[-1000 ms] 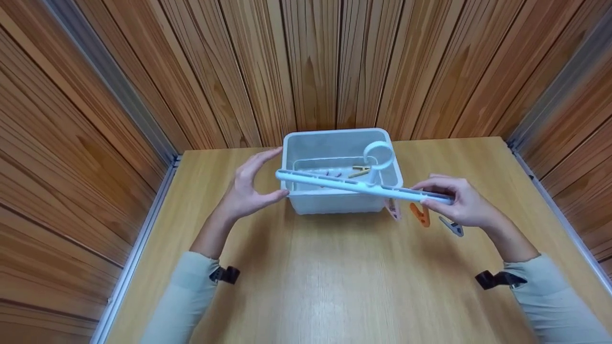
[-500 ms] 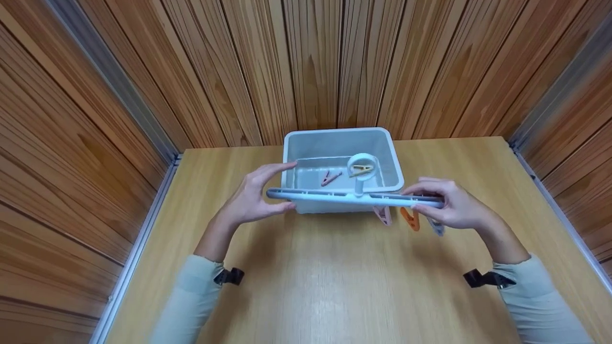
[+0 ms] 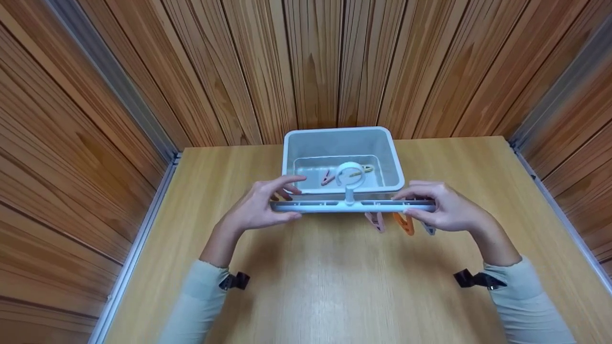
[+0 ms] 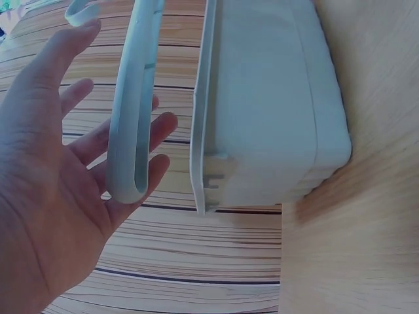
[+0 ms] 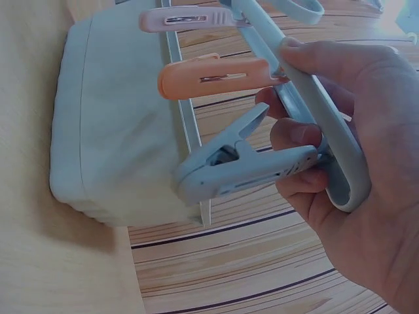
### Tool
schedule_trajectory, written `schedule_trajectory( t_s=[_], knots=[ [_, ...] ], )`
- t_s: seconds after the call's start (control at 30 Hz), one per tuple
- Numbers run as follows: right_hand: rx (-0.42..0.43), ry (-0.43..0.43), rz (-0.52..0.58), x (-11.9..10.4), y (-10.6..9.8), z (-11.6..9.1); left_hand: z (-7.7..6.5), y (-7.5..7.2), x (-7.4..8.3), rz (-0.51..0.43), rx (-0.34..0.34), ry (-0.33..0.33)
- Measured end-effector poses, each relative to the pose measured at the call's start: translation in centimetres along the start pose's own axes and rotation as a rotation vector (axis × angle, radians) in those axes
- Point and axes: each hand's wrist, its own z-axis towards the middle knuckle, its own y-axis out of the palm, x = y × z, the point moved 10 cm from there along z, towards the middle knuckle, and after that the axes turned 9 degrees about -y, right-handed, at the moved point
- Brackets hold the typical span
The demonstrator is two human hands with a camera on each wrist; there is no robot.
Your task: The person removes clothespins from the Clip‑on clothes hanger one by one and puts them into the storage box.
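A light-blue clothespin hanger (image 3: 330,206) is held level in front of the bin, its ring hook (image 3: 350,175) pointing up. My right hand (image 3: 447,208) grips its right end, thumb on the near side and fingers behind. My left hand (image 3: 260,203) is spread around the left end; in the left wrist view the bar (image 4: 131,104) passes between thumb and fingers, with a gap to the thumb. From the bar's right half hang a pink clothespin (image 5: 193,19), an orange clothespin (image 5: 219,76) and a grey-blue clothespin (image 5: 245,167).
Behind the hanger a pale grey plastic bin (image 3: 334,135) stands on the wooden table (image 3: 315,286). Inside it lie a pink clothespin (image 3: 327,178) and a yellow clothespin (image 3: 362,170). Wood-plank walls (image 3: 313,71) enclose the back and sides.
The hanger has turned from a slant to level and come lower and slightly left. My left hand has moved right, so its fingers now surround the left end. The right hand has shifted left.
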Motion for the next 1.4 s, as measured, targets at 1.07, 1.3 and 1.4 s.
schedule_trajectory(
  t_s=[1.07,1.3,1.4],
  knots=[
    [-0.006,-0.004,-0.048,-0.4,1.0,1.3,-0.3,2.0,-0.1,0.024,-0.099,0.000],
    [0.009,-0.007,-0.032,-0.2,0.8,1.4,-0.7,2.0,-0.4,0.004,-0.097,-0.016],
    [0.018,0.014,-0.021,0.1,0.5,1.3,-0.9,1.9,-0.7,-0.013,-0.093,-0.030]
  ],
)
